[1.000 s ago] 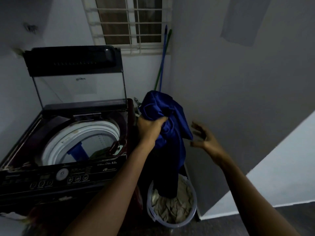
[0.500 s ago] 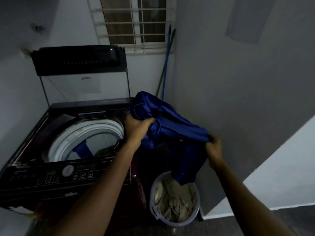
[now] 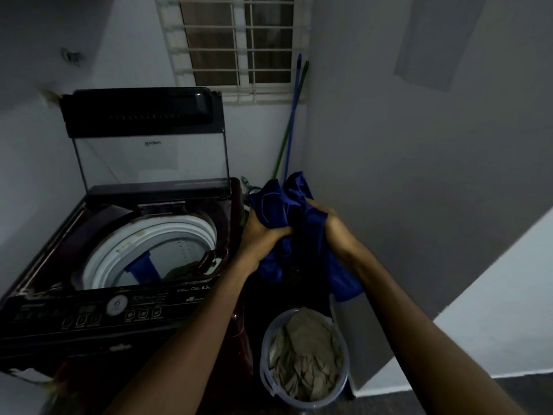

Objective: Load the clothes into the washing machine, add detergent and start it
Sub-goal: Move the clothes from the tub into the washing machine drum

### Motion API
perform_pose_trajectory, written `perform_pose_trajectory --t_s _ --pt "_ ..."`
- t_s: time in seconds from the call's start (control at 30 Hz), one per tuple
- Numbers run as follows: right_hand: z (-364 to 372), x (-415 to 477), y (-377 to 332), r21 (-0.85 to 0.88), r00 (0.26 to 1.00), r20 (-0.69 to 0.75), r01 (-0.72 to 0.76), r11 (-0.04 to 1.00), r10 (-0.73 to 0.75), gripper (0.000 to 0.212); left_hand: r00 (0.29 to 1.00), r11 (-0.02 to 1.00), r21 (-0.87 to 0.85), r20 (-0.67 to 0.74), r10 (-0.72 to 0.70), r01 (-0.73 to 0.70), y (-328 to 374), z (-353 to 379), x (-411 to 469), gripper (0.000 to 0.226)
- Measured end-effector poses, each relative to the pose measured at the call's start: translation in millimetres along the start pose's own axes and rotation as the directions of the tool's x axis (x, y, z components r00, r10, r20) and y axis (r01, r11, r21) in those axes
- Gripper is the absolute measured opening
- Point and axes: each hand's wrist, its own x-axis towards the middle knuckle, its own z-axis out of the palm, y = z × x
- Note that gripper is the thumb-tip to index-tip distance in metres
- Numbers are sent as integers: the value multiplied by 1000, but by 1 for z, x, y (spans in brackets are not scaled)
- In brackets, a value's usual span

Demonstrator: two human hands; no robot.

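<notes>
The washing machine (image 3: 119, 265) bears the only writing. On its dark control panel (image 3: 98, 313), near the right end of the upper edge, "6.5" can be read at the end of a line of pale lettering too blurred to make out. The round dial (image 3: 117, 304) at the panel's middle shows a mark like a "6". A small logo is printed on the glass of the raised lid (image 3: 149, 157), near its top edge, but its letters cannot be read. The captions by the buttons are illegible.
</notes>
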Motion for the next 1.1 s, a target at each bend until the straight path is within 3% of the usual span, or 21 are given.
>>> perform_pose_trajectory --t_s 0.07,0.13,0.33,0.43,0.53,0.7,0.8,0.9,0.97,1.07,1.1 --pt "4 -2 -2 -59 998 69 8 998 -4 48 993 997 -64 110 47 -40 2 -2 -4 66" --pt "10 -3 -4 -93 998 67 6 996 0 54 990 992 -107 120 74 -61 4 -1 -7 60" --pt "7 -4 -7 -216 979 203 27 976 17 78 993 980 -194 -112 19 -40 6 -3 -8 36" --pt "4 -4 -11 -177 980 200 42 983 -6 76 966 991 -136 -258 -33 -3 5 -3 -6 26" --pt "-4 -7 -6 -102 980 188 86 991 -66 71 928 968 -250 -361 -93 0 3 -7 1 17" --pt "-1 -18 13 -223 976 19 217 950 -219 62 937 936 -349 -338 -91 -36 12 -24 4 21" --pt "-2 -26 31 -170 976 -185 81 982 -113 89 931 923 -378 -358 -70 -76 17 -43 9 23" --pt "19 -26 52 -151 998 -40 -56 987 50 115 921 896 -431 -383 -72 -109 23 -62 12 23" --pt "44 -13 73 -191 997 -65 -42 981 30 98 926 899 -423 -373 -62 -110 25 -74 13 19" --pt "75 10 78 -117 918 -397 -47 992 -3 24 940 944 -314 -341 -16 -98 19 -103 14 12" --pt "80 15 71 -46 855 -519 -45 998 14 15 940 962 -259 -342 -10 -83 17 -115 15 16"
